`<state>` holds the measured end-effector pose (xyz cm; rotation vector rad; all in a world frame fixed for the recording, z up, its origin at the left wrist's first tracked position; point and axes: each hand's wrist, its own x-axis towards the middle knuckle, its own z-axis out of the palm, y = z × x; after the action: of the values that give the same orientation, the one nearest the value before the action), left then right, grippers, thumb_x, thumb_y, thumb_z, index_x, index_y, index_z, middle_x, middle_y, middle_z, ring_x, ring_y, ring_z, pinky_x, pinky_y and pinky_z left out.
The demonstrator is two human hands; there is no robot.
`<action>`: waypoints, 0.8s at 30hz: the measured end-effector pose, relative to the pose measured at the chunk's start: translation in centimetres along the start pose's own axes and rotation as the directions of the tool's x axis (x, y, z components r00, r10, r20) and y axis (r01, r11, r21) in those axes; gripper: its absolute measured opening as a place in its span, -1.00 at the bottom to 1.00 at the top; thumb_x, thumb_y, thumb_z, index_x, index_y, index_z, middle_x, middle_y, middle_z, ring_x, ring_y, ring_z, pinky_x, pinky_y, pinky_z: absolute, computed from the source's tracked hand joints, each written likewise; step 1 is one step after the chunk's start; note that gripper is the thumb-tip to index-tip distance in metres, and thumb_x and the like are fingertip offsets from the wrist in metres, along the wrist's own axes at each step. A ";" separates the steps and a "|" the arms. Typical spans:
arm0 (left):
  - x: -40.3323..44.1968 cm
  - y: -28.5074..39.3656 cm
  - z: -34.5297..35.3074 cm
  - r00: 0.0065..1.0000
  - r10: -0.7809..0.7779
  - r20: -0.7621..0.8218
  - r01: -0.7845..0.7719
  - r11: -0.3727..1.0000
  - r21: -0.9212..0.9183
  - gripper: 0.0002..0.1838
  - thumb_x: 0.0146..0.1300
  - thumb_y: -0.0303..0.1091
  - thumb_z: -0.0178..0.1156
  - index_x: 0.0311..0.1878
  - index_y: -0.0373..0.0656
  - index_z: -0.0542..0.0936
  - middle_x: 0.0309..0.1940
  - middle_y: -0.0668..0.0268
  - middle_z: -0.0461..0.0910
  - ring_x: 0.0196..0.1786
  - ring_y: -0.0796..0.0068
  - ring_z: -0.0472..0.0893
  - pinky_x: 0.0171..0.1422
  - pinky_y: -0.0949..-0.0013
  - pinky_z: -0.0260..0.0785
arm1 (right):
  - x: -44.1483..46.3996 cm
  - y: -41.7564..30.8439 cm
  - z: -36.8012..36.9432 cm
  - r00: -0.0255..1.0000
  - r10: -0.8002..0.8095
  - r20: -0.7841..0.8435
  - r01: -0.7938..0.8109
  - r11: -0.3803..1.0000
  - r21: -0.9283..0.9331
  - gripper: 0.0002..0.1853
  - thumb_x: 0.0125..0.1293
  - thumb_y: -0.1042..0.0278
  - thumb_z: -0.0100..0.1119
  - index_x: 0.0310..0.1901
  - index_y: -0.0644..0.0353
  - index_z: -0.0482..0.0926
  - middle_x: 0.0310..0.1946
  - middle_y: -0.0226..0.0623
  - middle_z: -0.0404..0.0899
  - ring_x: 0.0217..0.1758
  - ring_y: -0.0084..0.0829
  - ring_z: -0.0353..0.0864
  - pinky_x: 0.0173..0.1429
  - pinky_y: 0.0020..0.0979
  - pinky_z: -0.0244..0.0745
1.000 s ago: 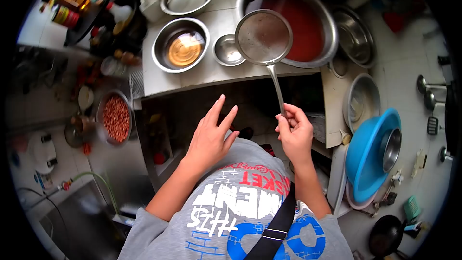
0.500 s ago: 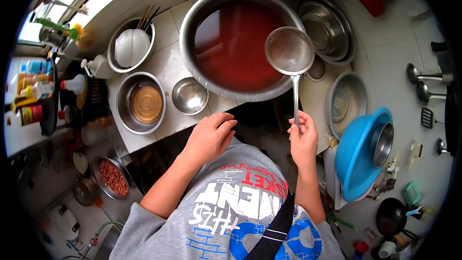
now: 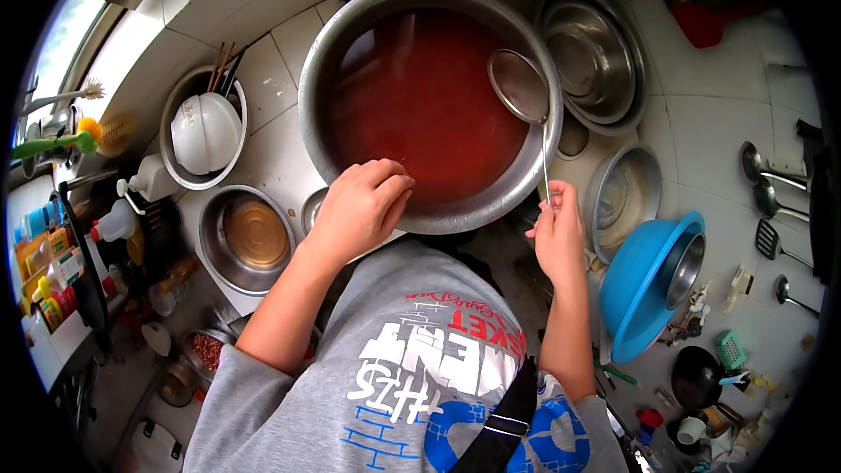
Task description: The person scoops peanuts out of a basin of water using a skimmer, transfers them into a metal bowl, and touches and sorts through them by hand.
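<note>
A large metal basin [image 3: 491, 215] holds dark red liquid. My right hand [image 3: 559, 226] grips the handle of a round metal strainer [image 3: 519, 86], whose tilted head is over the right part of the basin, at or just above the liquid; contact is unclear. My left hand [image 3: 363, 208] is over the basin's near left rim with fingers curled together; whether they hold anything is hidden. Partly behind that hand sits a small metal bowl [image 3: 313, 208].
Left of the basin are a metal pot [image 3: 210, 241] and a bowl with white dishes [image 3: 206, 133] and chopsticks. Nested metal basins [image 3: 591, 61], a pale-bottomed basin [image 3: 626, 197] and a blue basin [image 3: 626, 298] stand at the right. Utensils hang on the far right wall.
The view has shifted, bringing the large basin nearer the centre. The strainer has tilted over the liquid. My left hand has gone from spread fingers to curled ones and is now at the basin's rim.
</note>
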<state>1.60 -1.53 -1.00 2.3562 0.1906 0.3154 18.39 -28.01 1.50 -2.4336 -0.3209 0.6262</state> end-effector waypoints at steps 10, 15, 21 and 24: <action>-0.3 0.4 1.6 0.997 0.023 0.070 -0.016 0.995 -0.102 -0.87 0.21 -0.52 0.38 -0.17 -0.20 0.69 -0.17 0.23 0.69 -0.12 0.19 0.69 -0.04 0.19 0.52 | 4.1 -1.7 0.4 0.986 -0.130 -0.102 0.113 0.980 -0.163 -0.73 0.48 0.58 0.04 0.17 0.31 0.48 -0.01 0.06 0.60 0.02 0.01 0.64 0.16 -0.08 0.54; -0.5 0.4 1.7 0.997 -0.001 0.083 0.008 0.997 -0.076 -0.86 0.21 -0.52 0.38 -0.16 -0.20 0.69 -0.17 0.24 0.69 -0.13 0.20 0.70 -0.06 0.20 0.51 | 5.8 -1.8 1.5 0.985 -0.163 -0.065 0.146 0.967 -0.210 -0.72 0.46 0.62 0.03 0.16 0.34 0.49 0.05 0.14 0.62 0.11 0.10 0.64 0.20 -0.02 0.55; -0.5 0.5 1.2 0.998 -0.029 0.051 0.031 0.998 -0.050 -0.86 0.21 -0.51 0.38 -0.16 -0.20 0.69 -0.16 0.23 0.69 -0.13 0.21 0.70 -0.06 0.20 0.51 | 6.0 -2.4 4.2 0.968 -0.250 -0.023 0.239 0.945 -0.223 -0.74 0.44 0.65 0.02 0.13 0.37 0.51 0.01 0.16 0.64 0.08 0.10 0.68 0.17 -0.01 0.58; -0.7 0.4 1.2 0.998 -0.037 0.051 0.039 0.998 -0.052 -0.86 0.21 -0.51 0.39 -0.16 -0.21 0.69 -0.17 0.23 0.69 -0.12 0.20 0.70 -0.05 0.20 0.51 | 5.2 -2.7 5.1 0.975 -0.220 0.034 0.222 0.969 -0.108 -0.72 0.43 0.68 0.02 0.13 0.37 0.50 -0.01 0.14 0.65 0.00 0.07 0.72 0.11 -0.05 0.62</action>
<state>1.29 -2.79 -1.68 2.3024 0.2005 0.2402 20.10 -21.47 -2.35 -2.4512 -0.6420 0.5489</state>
